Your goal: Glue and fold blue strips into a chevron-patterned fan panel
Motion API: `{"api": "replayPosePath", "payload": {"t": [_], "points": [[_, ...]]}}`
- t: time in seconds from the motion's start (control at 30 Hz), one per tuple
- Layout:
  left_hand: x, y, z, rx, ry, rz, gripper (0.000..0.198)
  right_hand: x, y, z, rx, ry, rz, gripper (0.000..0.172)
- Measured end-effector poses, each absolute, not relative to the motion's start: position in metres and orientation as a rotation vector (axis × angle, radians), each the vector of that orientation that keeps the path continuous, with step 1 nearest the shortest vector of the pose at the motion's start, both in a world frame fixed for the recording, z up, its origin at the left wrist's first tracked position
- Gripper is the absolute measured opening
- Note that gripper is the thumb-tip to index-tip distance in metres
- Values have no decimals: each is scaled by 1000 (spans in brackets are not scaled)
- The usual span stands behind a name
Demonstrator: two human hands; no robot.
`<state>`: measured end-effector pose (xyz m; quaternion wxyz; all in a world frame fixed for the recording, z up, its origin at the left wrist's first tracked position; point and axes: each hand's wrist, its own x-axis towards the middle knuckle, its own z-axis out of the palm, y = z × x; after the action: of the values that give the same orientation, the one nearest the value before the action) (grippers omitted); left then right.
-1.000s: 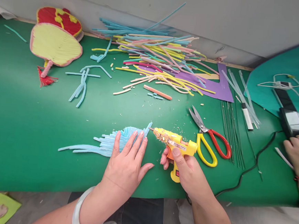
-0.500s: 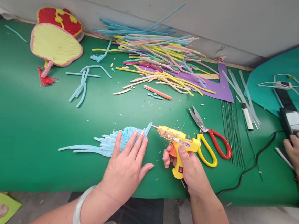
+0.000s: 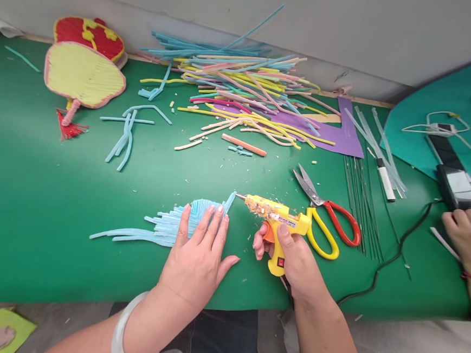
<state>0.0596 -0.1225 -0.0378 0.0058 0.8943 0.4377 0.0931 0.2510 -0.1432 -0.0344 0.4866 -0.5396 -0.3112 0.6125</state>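
A light-blue chenille piece (image 3: pixel 166 226), built of stems laid side by side, is found on the green tabletop (image 3: pixel 42 254), near the middle of the near edge. Two loose ends are extended to the left, and one stem is angled to the far right. The piece is partly covered by the left hand (image 3: pixel 191 263), which is laid flat with fingers spread; nothing is gripped by it. A pale bangle (image 3: pixel 120 333) is worn on that wrist.

A yellow hot-glue gun (image 3: pixel 277 215) is grasped by the handle in the right hand (image 3: pixel 296 260), with fingers curled at the orange trigger. Whether the trigger is pressed cannot be told. The nozzle is pointed left, its tip just beside the end of the angled stem; contact cannot be confirmed. Fibre debris is stuck to the gun's front.

Scissors (image 3: pixel 318 201), blades parted, are noted just right of the gun. Thin wires (image 3: pixel 365 219) and a white marker (image 3: pixel 386 183) are located farther right. A heap of coloured chenille stems (image 3: pixel 243 79) is recorded at the far side, and two fans (image 3: pixel 84 75) at the far left. At the right edge, a black device (image 3: pixel 457 188) is touched by a co-worker's hand (image 3: pixel 469 233).
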Motion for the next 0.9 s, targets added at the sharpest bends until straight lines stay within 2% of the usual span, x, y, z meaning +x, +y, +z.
{"api": "replayPosePath", "payload": {"t": [0.67,0.9], "points": [[60,-121,-37,2817,1350,315,60,251,-143,-33,-1348,-776,1473,46],[59,-123,-37,2807,1350,310,53,250,-144,-34,-1338,-779,1472,46]]}}
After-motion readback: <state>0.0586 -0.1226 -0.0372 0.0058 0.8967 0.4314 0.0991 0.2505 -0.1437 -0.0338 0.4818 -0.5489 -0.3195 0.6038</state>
